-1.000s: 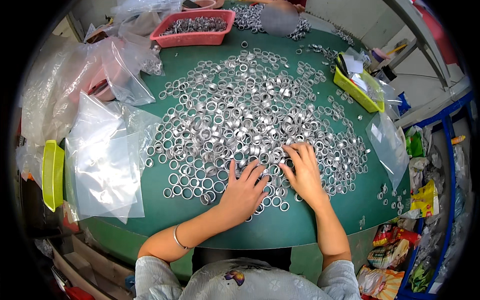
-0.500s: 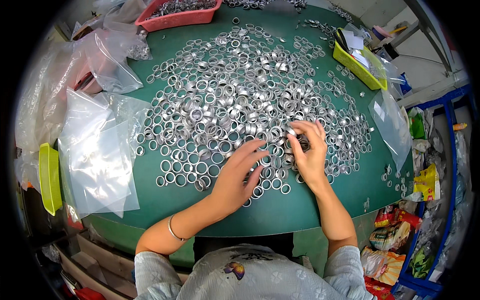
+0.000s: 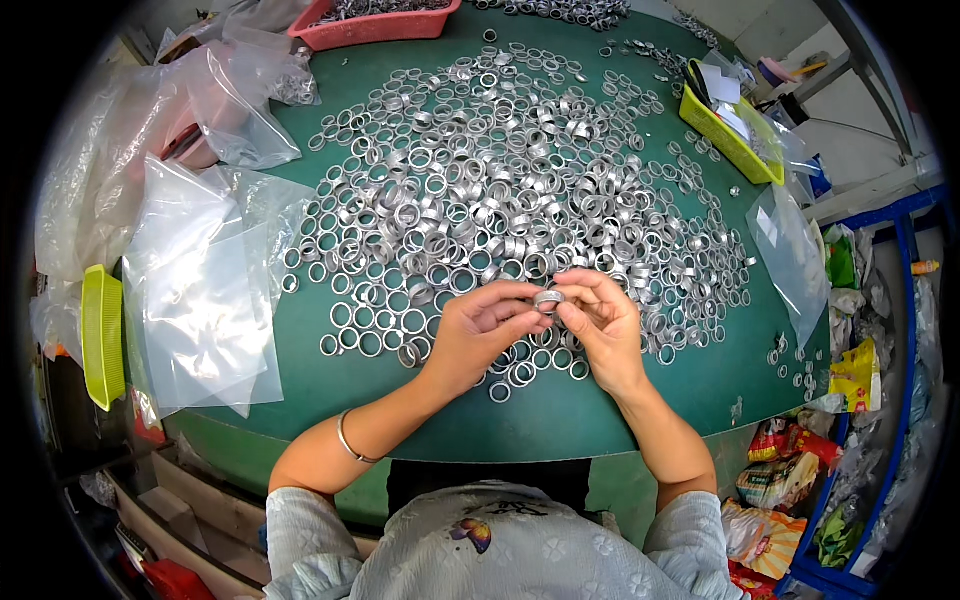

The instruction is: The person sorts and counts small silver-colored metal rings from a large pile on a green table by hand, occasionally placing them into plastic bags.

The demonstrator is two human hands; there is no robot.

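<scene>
Metal ring [image 3: 548,298] pinched between fingertips of left hand [image 3: 478,330] and right hand [image 3: 600,322], raised just above green table [image 3: 560,420], likely for close inspection; fingers curled shut around it. Heap of loose rings [image 3: 500,190] spread flat beyond, clear plastic bags [image 3: 200,290] at left

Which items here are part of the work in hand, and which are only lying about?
In use: left hand, right hand, the metal ring pinched between them, the ring pile on the green table.
Lying about: plastic bags, yellow tray, red basket.
</scene>
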